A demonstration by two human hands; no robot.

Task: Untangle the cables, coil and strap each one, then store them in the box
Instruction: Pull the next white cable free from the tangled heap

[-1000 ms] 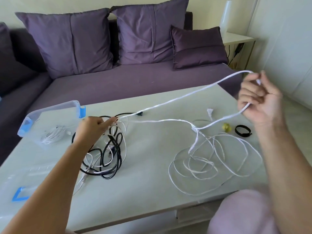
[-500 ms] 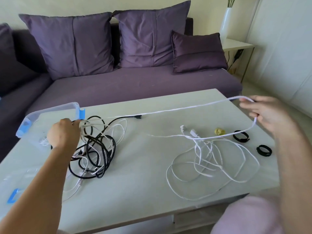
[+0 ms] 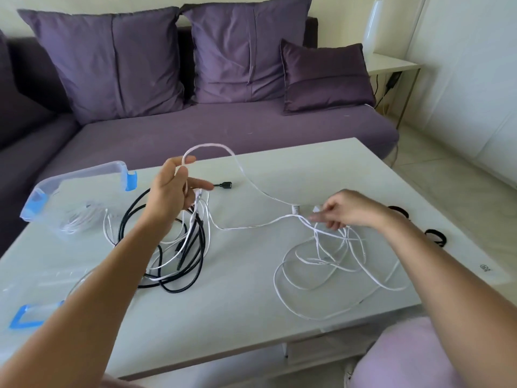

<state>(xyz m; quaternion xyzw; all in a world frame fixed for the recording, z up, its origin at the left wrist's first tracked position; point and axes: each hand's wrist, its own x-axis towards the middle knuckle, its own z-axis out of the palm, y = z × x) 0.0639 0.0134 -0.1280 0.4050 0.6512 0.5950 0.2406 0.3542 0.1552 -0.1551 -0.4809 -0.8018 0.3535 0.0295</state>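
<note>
Head view: white cable strung between both hands, loose heap lies under the right

Left hand (image 3: 172, 193) is raised over the black cable tangle (image 3: 202, 242). Its grip is part closed, with thumb and fingers curled round a strand of the white cable (image 3: 212, 145). From that grip the cable arches up and away, then drops right across the desk (image 3: 246, 312) to a white plug (image 3: 295, 210) just beside the right hand (image 3: 352, 211).

The right hand's fingers are curled down and look to be pinching the same cable near that plug. Motion blur means the exact contact can't be confirmed.

The key relation is that the free length runs left to right between the two grips. The uncoiled heap lies directly below and toward the near edge from the right hand, so the right hand is the nearer one to feed slack. More white strands hang from the left grip into the black tangle, which may snag.

The clear box (image 3: 84, 175) sits far left, close behind the tangle, with a coiled cable already in it. The black straps (image 3: 436, 238) lie at the right edge, behind the right forearm.

The middle of the desk is open for coiling. The heap's outer loops come close to the near edge and could slip off.
</note>
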